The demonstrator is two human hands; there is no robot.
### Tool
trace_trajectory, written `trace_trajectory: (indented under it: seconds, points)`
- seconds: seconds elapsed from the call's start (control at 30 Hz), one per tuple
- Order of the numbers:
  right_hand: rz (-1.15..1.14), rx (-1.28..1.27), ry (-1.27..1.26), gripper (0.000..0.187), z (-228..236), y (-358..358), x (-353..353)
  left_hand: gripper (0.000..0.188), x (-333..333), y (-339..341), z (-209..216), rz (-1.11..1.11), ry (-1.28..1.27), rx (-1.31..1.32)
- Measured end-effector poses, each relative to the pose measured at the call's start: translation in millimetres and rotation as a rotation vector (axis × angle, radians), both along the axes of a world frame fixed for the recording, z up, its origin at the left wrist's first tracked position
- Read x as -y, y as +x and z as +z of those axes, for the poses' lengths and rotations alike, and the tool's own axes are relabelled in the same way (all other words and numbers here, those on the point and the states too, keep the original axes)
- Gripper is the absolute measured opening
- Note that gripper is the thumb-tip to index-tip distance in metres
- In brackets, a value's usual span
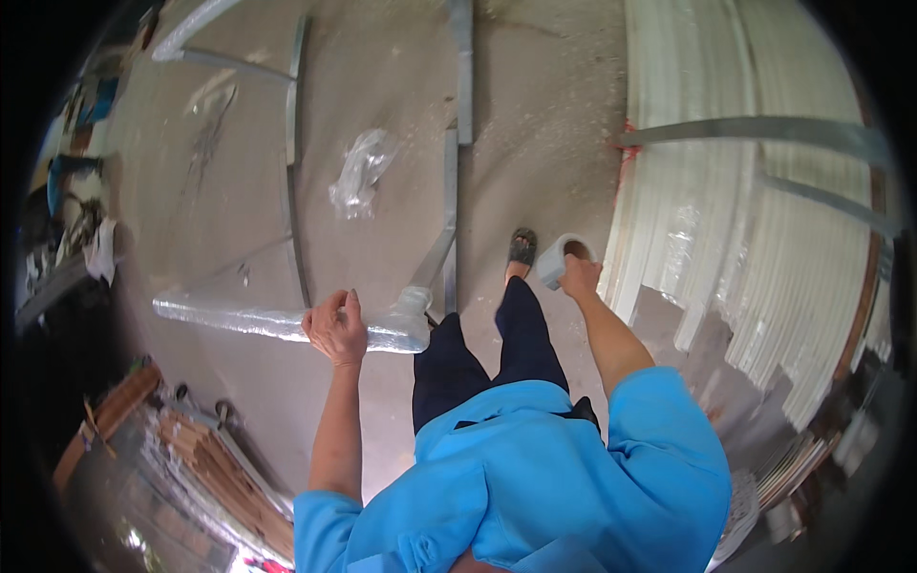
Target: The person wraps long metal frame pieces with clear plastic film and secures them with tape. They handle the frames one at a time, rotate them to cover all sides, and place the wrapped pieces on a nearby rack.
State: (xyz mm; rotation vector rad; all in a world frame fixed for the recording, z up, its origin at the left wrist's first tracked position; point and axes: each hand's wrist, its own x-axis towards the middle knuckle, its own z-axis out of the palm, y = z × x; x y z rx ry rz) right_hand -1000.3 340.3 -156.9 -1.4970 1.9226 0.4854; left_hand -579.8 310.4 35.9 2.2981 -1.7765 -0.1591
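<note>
A long bar (pixel 248 320) wrapped in clear plastic film lies crosswise in front of me, to the left of my legs. My left hand (pixel 336 328) is closed over its right half, fingers curled on the film. At the bar's right end is a bunched turn of film (pixel 414 301). My right hand (pixel 579 277) holds a roll of clear film (pixel 552 264) by its brown core, off to the right near my foot. The fingertips inside the core are hidden. The roll is apart from the wrapped bar.
Grey metal rails (pixel 461 76) (pixel 292 143) stretch across the floor ahead. Crumpled clear plastic (pixel 363 172) lies between them. A large stack of long pale strips (pixel 707 210) stands at right, under a metal bar (pixel 755 129). Brown boards (pixel 210 458) lie at lower left.
</note>
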Motion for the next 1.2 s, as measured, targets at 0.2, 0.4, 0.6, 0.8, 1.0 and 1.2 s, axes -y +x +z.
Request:
trace_trajectory:
  seconds: [0.2,0.4,0.6,0.8,1.0,1.2]
  points:
    - [-0.009,0.003,0.068,0.029,-66.8,-15.8,43.7,0.013,11.1,-5.7,1.2,-0.021,0.013,-0.011]
    - [-0.011,0.098,0.133,0.032,-129.3,-1.3,76.4,0.015,16.7,-9.8,8.4,-0.049,0.072,-0.015]
    - [0.040,0.120,-0.036,0.024,-185.3,29.1,99.7,0.017,22.3,-13.2,9.9,-0.050,0.105,-0.038]
    - [0.286,0.084,0.069,0.022,-222.4,63.7,127.6,0.016,28.5,-16.1,13.1,-0.044,0.136,-0.057]
    - [0.316,0.118,0.095,0.020,-258.9,96.4,135.9,0.024,26.9,-11.6,13.6,-0.053,0.176,-0.074]
    - [0.311,0.175,0.096,0.019,-284.2,119.2,146.6,0.032,22.6,-10.5,14.7,-0.002,0.207,-0.096]
